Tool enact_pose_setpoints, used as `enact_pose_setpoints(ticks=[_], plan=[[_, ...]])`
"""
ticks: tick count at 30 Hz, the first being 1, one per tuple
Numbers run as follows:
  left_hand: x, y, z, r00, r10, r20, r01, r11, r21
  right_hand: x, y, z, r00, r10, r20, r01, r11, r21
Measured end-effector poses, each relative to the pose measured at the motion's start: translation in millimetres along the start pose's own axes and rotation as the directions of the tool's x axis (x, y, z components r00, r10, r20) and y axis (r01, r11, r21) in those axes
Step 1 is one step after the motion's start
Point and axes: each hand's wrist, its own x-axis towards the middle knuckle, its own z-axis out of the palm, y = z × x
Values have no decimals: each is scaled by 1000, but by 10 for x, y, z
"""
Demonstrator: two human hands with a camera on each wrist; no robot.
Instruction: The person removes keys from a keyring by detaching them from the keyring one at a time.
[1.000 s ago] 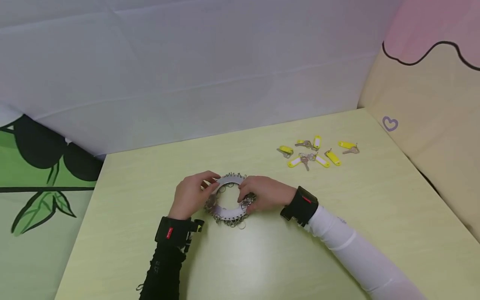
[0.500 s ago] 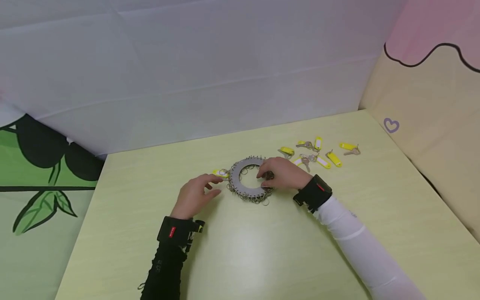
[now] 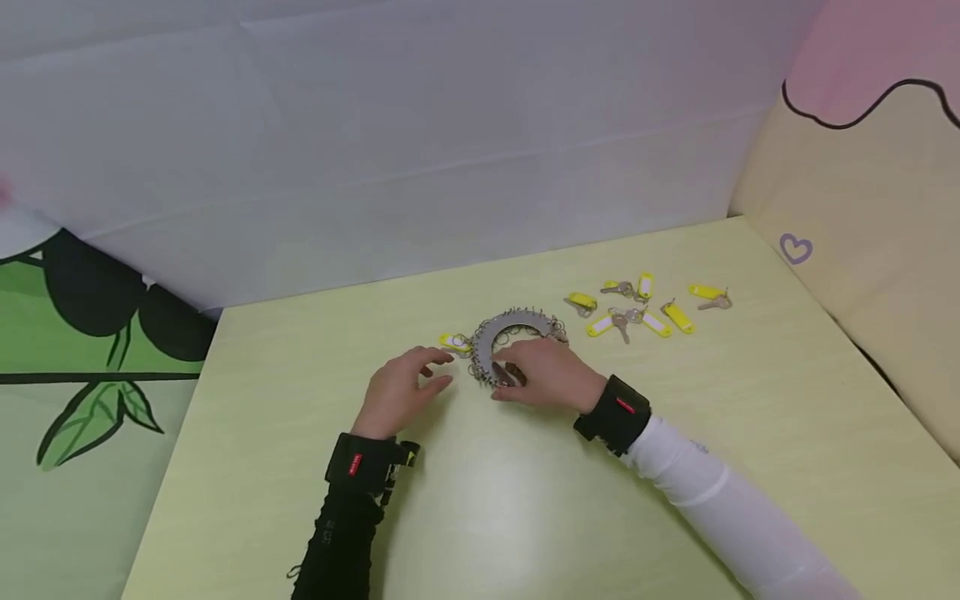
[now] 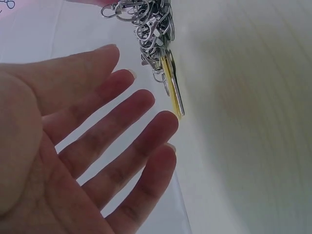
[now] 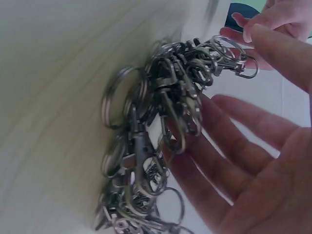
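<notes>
A flat grey ring [image 3: 486, 340], its edge lined with many metal clasps and split rings [image 5: 170, 92], lies on the table in the head view. My right hand [image 3: 551, 375] grips the near side of it, fingers reaching inside the ring and thumb on the outer side; this hand covers the ring's near right part. At the ring's left edge hangs a key with a yellow tag [image 3: 454, 342], seen edge-on as a yellow strip in the left wrist view. Just left of that key, my left hand [image 3: 397, 392] is held with fingers spread and nothing in them.
Several loose keys with yellow tags [image 3: 678, 317] lie at the back right of the pale wooden table [image 3: 495, 508]. A white cloth [image 3: 450, 150] stands along the back edge, and a painted panel [image 3: 862, 225] along the right.
The ring has shifted right and away from me. My left hand has let go of it, revealing the tagged key. My right hand has moved from the ring's right side to its near side.
</notes>
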Motion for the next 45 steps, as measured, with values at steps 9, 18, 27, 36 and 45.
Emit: enact_pose_setpoints(ticks=[9, 18, 27, 36, 45], plan=[[20, 51, 42, 1000, 25, 13, -25, 1000, -6, -18, 68, 40, 996, 84, 43, -85, 996, 24], [33, 66, 82, 998, 57, -6, -57, 995, -88, -28, 183, -145, 995, -65, 82, 41, 964, 263], [58, 166, 142, 998, 62, 17, -56, 968, -244, -56, 329, -327, 987, -125, 99, 68, 891, 448], [81, 150, 192, 998, 64, 12, -58, 949, -309, -71, 428, -398, 988, -127, 91, 59, 844, 533], [133, 177, 418, 999, 48, 20, -41, 965, -260, -96, 489, -430, 988, -128, 88, 58, 827, 559]])
